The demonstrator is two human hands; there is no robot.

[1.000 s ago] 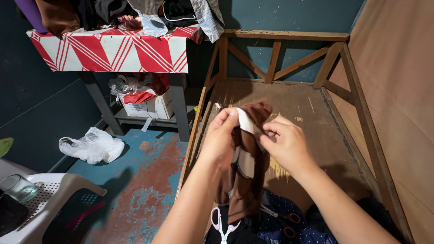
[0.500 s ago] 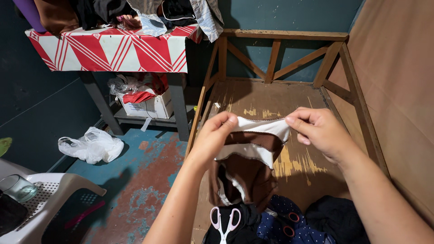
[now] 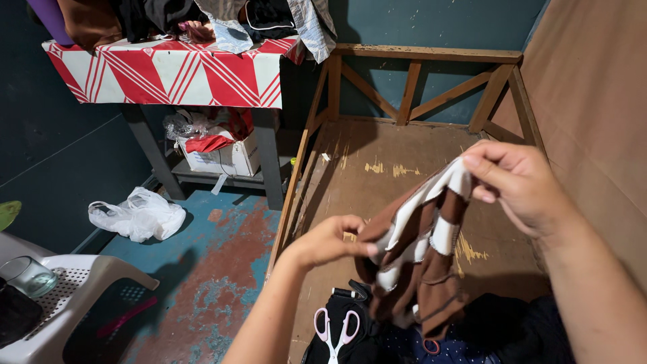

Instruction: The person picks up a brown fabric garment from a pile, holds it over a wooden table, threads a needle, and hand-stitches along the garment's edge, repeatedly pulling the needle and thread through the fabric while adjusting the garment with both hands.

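Note:
I hold a brown and white piece of cloth (image 3: 421, 256) over a wooden platform (image 3: 377, 175). My right hand (image 3: 522, 185) pinches its upper white edge, raised to the right. My left hand (image 3: 327, 239) grips the lower left part of the cloth, lower down. The cloth hangs slanted between the two hands, its loose end drooping toward dark clothes (image 3: 499, 323) at the platform's near edge. Pink-handled scissors (image 3: 335, 331) lie on dark fabric just below my left hand.
A table with a red and white patterned cover (image 3: 168, 71) piled with clothes stands at the back left, a box (image 3: 222, 158) under it. A white plastic bag (image 3: 138, 214) lies on the worn floor. A white plastic chair (image 3: 67, 296) with a glass (image 3: 27, 276) is at left.
My right hand has moved up and to the right with the cloth's white edge. My left hand has dropped lower, so the cloth now stretches on a slant instead of level.

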